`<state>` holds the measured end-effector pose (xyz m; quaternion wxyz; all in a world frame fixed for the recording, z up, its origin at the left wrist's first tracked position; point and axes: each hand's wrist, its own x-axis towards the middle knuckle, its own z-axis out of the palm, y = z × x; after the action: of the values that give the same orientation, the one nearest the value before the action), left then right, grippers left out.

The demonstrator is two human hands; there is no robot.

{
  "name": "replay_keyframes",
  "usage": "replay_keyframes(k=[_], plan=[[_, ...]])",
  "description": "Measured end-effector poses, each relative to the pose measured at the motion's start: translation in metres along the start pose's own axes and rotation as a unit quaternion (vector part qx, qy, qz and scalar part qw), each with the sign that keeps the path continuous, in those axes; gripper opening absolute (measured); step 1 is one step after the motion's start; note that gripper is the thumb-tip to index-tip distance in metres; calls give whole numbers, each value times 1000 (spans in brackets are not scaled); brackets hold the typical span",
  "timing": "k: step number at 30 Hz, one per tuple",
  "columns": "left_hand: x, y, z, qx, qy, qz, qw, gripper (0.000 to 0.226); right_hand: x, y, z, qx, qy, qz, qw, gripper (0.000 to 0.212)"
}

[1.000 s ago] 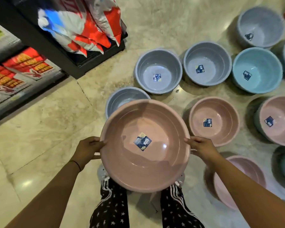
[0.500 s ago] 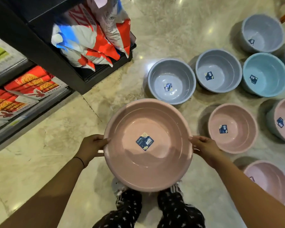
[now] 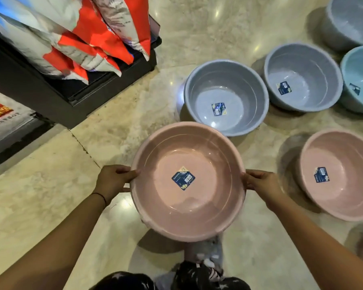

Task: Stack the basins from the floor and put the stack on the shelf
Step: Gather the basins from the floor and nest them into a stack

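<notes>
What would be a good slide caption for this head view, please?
Both hands, left hand and right hand, hold a pink basin above the floor beside grey basins.

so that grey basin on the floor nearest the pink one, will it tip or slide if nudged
The grey basin sits upright on a broad base, so tipping seems unlikely. It looks like thin, empty plastic, probably light. On the glossy floor it would likely slide easily.
</notes>
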<state>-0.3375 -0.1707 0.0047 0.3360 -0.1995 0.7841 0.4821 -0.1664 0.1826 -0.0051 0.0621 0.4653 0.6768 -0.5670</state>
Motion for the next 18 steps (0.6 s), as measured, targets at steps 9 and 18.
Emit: replay_keyframes(k=[9,18], plan=[[84,-57,-1,15,-27,-43,999,57,51,82,19,85,-2,35,996,67],[107,-51,-3,-40,-253,-66,964,62,56,89,25,223,-90,116,964,37]])
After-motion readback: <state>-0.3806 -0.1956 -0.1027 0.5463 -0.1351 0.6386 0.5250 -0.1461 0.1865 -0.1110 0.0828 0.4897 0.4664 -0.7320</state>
